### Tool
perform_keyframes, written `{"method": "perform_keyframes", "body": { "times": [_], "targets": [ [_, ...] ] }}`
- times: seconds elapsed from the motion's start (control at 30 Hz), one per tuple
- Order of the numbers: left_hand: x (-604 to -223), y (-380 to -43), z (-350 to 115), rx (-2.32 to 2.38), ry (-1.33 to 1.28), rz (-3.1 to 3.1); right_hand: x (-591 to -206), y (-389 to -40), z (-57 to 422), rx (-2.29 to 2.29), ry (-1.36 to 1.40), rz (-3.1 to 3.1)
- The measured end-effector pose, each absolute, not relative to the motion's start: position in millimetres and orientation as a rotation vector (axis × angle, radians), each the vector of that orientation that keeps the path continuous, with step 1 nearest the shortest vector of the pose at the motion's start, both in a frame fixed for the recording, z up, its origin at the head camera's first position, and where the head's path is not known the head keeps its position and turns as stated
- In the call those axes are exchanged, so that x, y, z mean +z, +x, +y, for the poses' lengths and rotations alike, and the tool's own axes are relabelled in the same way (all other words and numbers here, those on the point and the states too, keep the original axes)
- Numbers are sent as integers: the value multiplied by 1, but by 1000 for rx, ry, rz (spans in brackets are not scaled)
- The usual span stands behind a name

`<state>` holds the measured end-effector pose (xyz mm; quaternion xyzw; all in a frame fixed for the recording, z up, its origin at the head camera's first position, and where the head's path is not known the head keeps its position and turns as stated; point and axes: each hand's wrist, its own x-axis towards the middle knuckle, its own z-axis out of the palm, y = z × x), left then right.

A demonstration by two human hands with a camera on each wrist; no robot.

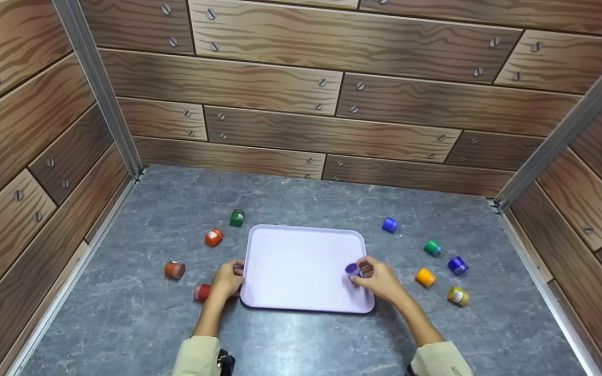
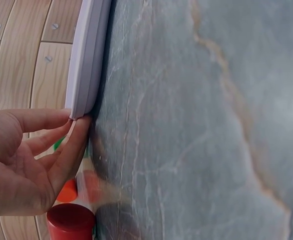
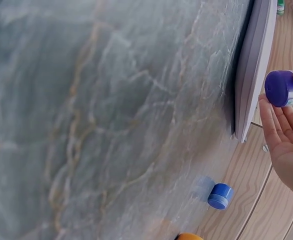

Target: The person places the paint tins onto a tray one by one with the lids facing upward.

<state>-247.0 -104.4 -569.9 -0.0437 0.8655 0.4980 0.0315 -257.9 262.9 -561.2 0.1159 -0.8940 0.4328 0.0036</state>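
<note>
A pale lilac tray [image 1: 303, 269] with a raised rim lies on the grey table. My left hand [image 1: 228, 279] pinches its left edge, thumb and fingers meeting at the rim [image 2: 84, 65] in the left wrist view. Over the tray's right side, my right hand [image 1: 380, 282] holds a small purple-lidded paint jar [image 3: 282, 89] between thumb and fingers. The jar is tilted, its lid facing up and left in the head view. Close beside my left wrist sits a red jar [image 1: 202, 292], partly covered by the hand.
Left of the tray lie a brown jar [image 1: 174, 269], an orange-red jar [image 1: 213, 236] and a green jar [image 1: 236, 218]. Several more are scattered right, among them blue [image 1: 390, 224], orange [image 1: 425, 277] and yellow [image 1: 458, 295] jars. Wood-patterned walls [image 1: 269, 83] enclose the table on three sides.
</note>
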Motion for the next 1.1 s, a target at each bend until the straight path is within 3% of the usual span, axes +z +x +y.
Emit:
{"method": "perform_keyframes", "body": {
  "times": [0.33,1.1],
  "targets": [
    [-568,-247,-104,1510,-152,2674,-565,-255,266,1457,566,-2806],
    [-568,-247,-105,1487,-129,2701,-569,-251,268,1313,690,-2841]
  ]
}}
